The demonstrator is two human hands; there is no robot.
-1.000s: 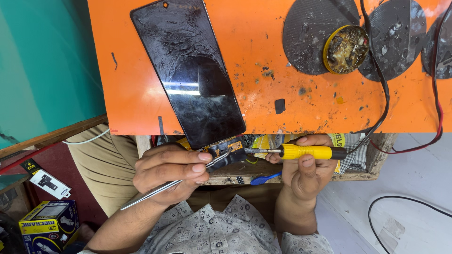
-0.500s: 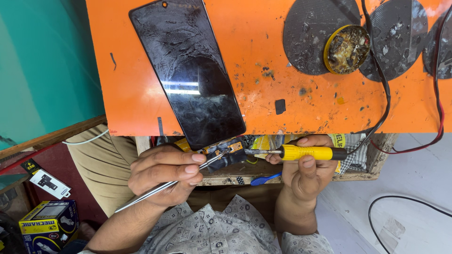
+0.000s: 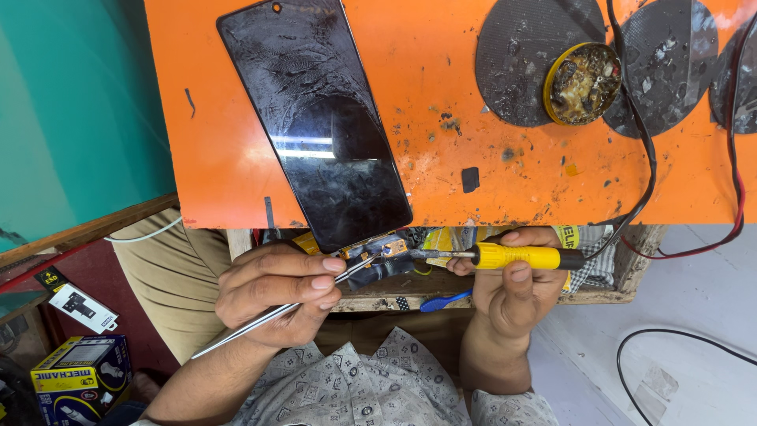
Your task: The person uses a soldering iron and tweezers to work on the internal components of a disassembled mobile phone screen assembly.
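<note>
My left hand (image 3: 276,292) grips thin metal tweezers (image 3: 260,319), whose tips pinch a small circuit part (image 3: 378,252) on the flex cable at the lower end of a black phone screen (image 3: 311,118). My right hand (image 3: 512,288) holds a yellow-handled soldering iron (image 3: 524,256); its tip touches that same part from the right. The screen lies face up on an orange work mat (image 3: 441,181), its lower end hanging over the mat's near edge.
A yellow tin of flux (image 3: 582,83) sits on dark round pads (image 3: 520,55) at the mat's far right, crossed by black and red wires (image 3: 643,173). A small black chip (image 3: 470,179) lies on the mat. Boxes (image 3: 79,383) stand on the floor at lower left.
</note>
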